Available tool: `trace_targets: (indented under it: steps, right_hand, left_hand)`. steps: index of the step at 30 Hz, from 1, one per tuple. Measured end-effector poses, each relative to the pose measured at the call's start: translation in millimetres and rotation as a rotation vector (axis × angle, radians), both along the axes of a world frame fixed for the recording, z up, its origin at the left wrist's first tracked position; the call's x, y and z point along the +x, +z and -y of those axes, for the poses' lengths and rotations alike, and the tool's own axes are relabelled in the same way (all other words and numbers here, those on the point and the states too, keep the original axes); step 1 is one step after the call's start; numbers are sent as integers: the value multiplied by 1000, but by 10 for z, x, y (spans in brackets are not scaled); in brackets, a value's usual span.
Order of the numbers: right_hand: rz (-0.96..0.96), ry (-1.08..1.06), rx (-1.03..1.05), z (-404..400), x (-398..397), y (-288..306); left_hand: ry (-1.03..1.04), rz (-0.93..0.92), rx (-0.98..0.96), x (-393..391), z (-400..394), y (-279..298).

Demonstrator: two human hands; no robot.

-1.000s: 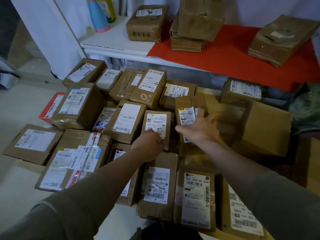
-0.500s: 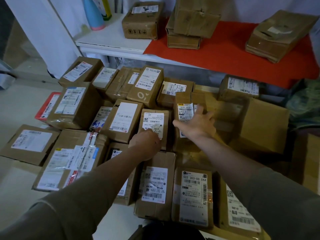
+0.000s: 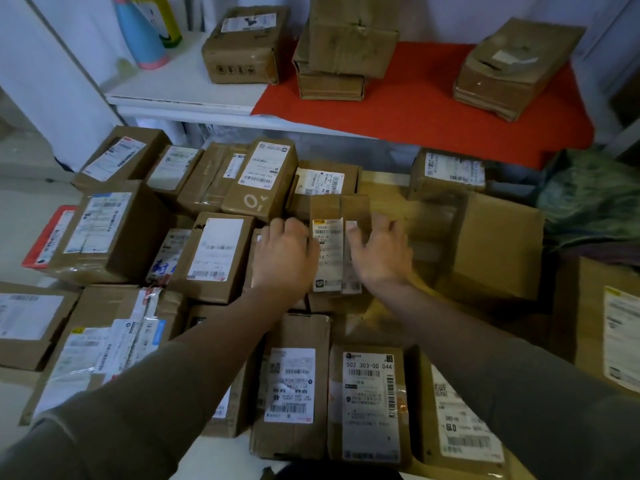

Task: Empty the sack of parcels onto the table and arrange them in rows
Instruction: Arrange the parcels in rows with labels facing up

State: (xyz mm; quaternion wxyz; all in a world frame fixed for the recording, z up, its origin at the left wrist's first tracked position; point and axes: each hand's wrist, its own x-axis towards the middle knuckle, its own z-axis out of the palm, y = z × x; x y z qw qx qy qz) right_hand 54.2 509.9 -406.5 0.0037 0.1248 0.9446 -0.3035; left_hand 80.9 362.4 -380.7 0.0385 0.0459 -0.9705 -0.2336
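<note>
Many brown cardboard parcels with white labels lie packed in rough rows on the table [image 3: 20, 202]. In the middle stands a narrow parcel [image 3: 329, 258] with a long label, leaning on the boxes behind it. My left hand [image 3: 284, 261] is against its left edge with fingers curled, and covers a smaller labelled parcel below. My right hand [image 3: 379, 252] clasps its right side, thumb on the front face, and is blurred. A crumpled green sack [image 3: 592, 202] lies at the right.
A large plain box [image 3: 495, 244] sits right of my hands. Behind the table is a white shelf [image 3: 180, 95] with a red cloth [image 3: 415, 109], several brown parcels and two bottles [image 3: 145, 32]. A big labelled box [image 3: 602, 327] fills the right edge.
My left hand has moved up and right from the small labelled parcel to the narrow parcel's left edge. My right hand has shifted to its right side.
</note>
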Motion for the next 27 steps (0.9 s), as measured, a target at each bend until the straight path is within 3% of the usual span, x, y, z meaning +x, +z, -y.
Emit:
trace_targets:
  steps: [7, 15, 21, 27]
  right_hand:
    - [-3, -62, 105, -717, -563, 7]
    - [116, -252, 220, -1555, -1364, -188]
    - [270, -399, 178, -1826, -1850, -426]
    - [356, -263, 217, -1786, -1888, -417]
  left_hand:
    - [-216, -1, 23, -545, -628, 112]
    - [-270, 249, 292, -1399, -1411, 50]
    - [-188, 469, 445, -1936, -1860, -229]
    - [-233, 509, 415, -2314, -1913, -294]
